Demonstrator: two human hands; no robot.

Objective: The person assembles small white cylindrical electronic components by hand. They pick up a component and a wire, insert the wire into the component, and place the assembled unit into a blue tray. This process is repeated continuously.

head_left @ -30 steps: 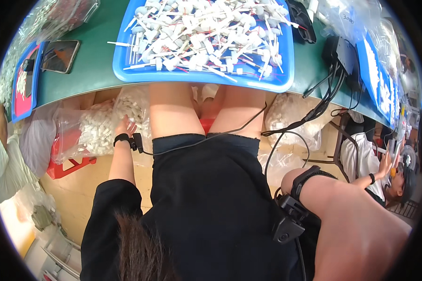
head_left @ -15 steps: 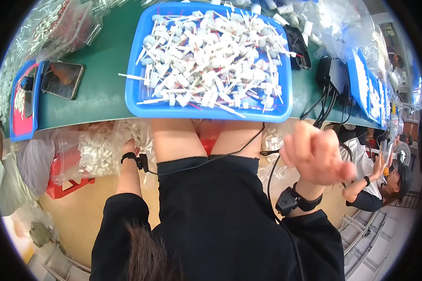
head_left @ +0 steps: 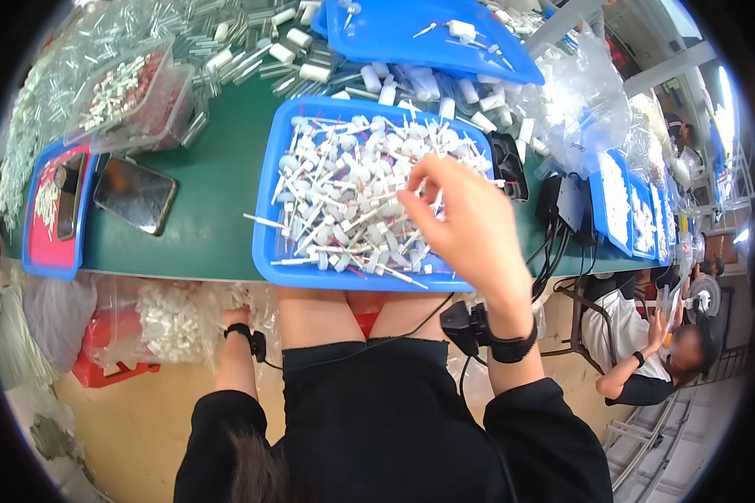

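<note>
A blue tray (head_left: 264,243) on the green table is heaped with small white plastic parts with thin white stems, some with red bits. My right hand (head_left: 466,226) hangs over the right half of the heap. Its thumb and forefinger are curved with a gap between them, close above the parts; nothing shows held. Below the table edge on the left, my left hand (head_left: 236,312) is by a clear plastic bag (head_left: 172,323) of white pieces. Its fingers are mostly hidden there. Both wrists wear black strapped devices.
A phone (head_left: 134,194) and a pink-lined blue tray (head_left: 52,251) lie at left, near a clear box (head_left: 134,105) of parts. Beyond the main tray are another blue tray (head_left: 428,42) and loose tubes. Black cables (head_left: 554,251) hang at right. A person (head_left: 637,344) sits far right.
My right hand has moved left and forward from beside the tray to above the parts. The view has tilted up, showing more of the table's far side. My left hand stays low.
</note>
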